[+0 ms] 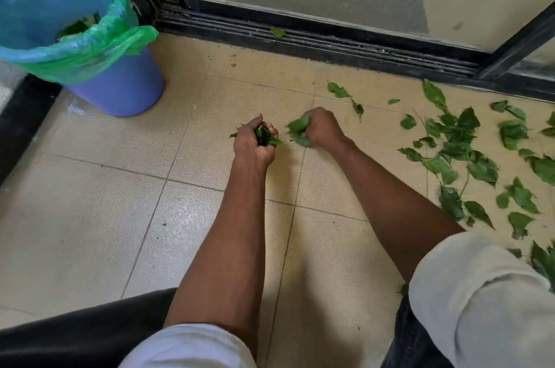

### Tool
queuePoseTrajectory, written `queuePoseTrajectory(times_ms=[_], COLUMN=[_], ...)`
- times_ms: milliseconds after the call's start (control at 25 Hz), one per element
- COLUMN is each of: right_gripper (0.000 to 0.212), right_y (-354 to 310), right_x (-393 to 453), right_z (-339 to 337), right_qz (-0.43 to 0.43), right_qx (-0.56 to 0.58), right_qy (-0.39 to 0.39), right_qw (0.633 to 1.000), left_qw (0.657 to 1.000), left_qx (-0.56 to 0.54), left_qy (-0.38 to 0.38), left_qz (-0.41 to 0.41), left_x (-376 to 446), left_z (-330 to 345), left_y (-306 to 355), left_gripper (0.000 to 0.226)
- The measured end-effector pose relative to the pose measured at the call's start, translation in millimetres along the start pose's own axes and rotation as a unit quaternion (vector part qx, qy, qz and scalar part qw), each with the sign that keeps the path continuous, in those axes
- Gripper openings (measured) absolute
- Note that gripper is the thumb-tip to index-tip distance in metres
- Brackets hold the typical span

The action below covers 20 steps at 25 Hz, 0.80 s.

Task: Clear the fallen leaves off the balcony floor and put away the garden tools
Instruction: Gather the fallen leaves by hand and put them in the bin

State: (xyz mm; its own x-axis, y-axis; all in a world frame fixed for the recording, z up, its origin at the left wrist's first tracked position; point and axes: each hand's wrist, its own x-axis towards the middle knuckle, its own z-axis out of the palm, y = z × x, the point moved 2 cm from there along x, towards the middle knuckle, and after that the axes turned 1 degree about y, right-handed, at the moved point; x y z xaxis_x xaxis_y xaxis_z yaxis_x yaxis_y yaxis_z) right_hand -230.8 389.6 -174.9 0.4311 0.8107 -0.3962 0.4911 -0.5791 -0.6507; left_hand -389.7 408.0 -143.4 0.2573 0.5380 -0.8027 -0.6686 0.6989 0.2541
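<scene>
Nearest you, at six o'clock, your two rolled-up pale sleeves (pixel 480 301) frame bare forearms reaching out over the beige tiled floor (pixel 90 217). At twelve o'clock your left hand (pixel 255 142) is curled tight around a wad of green leaves (pixel 264 136), palm turned up. Just beside it, toward one o'clock, your right hand (pixel 322 128) grips a second clump of leaves (pixel 298 131), fingers closed round it; that clump is blurred. From two to four o'clock, loose fallen leaves (pixel 468 151) lie scattered on the tiles, well apart from both hands. At ten o'clock stands a purple bin (pixel 126 88) lined with a green bag (pixel 99 46), leaves already inside. Beyond, at twelve, one stray leaf (pixel 277 32) rests in the black sliding-door track (pixel 330 37).
</scene>
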Motion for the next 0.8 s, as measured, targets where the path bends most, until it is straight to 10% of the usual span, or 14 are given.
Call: queuePoseTrajectory(times_ms=[600, 720, 800], right_gripper=[0.027, 0.023, 0.02], right_y=[31.7, 30.7, 17.0], right_x=[-45.6, -41.6, -44.2], right_z=[31.9, 19.9, 20.1], right_qz=[-0.172, 0.044, 0.171], right_qx=[-0.324, 0.034, 0.347], right_qy=[0.109, 0.1, 0.065], right_qw=[0.924, 0.993, 0.92], left_qw=[0.999, 0.999, 0.999], left_qx=[0.04, 0.035, 0.038], left_qy=[0.013, 0.002, -0.008], left_qz=[0.007, 0.001, 0.009], left_x=[-9.2, -13.8, -18.5], left_z=[-16.0, -19.3, -18.4], left_y=[-9.2, -8.4, -8.9], left_gripper=[0.017, 0.018, 0.018])
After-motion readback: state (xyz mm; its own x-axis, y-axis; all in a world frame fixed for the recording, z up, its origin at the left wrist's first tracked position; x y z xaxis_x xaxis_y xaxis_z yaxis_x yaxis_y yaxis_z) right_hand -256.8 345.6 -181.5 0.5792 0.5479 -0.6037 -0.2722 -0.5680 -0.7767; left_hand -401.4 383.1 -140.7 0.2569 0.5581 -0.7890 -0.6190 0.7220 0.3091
